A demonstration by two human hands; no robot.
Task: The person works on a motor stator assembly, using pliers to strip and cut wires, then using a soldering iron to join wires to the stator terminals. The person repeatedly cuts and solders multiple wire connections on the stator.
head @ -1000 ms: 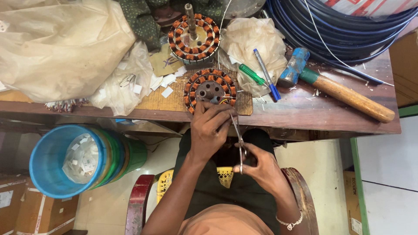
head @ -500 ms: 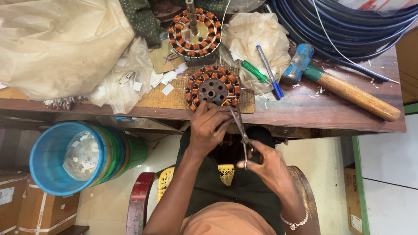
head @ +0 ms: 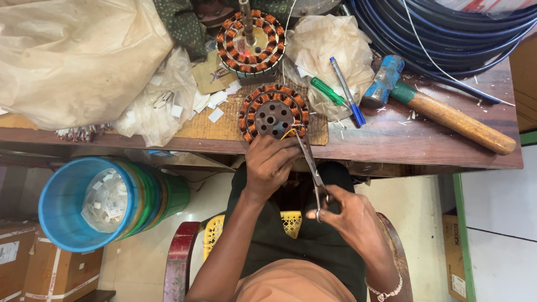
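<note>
A round motor stator (head: 273, 114) with copper-coloured windings lies on a woven mat at the near edge of the wooden bench (head: 425, 145). My left hand (head: 270, 163) grips its near rim, where a yellow wire end shows. My right hand (head: 353, 217) holds a pair of scissors (head: 311, 168) by the handles, blades pointing up to the stator's near edge beside my left fingers. A second, similar stator (head: 251, 38) on a shaft stands farther back.
A hammer (head: 442, 109) with a wooden handle lies at the right, next to a blue pen (head: 347, 91) and a green screwdriver (head: 329, 91). Plastic bags (head: 72, 56) cover the left. Coiled blue cable (head: 447, 28) fills the back right. A blue bucket (head: 72, 204) stands below.
The view has shifted slightly, so the bench sits a little lower in the frame. My hands and the scissors stay at the stator's near edge.
</note>
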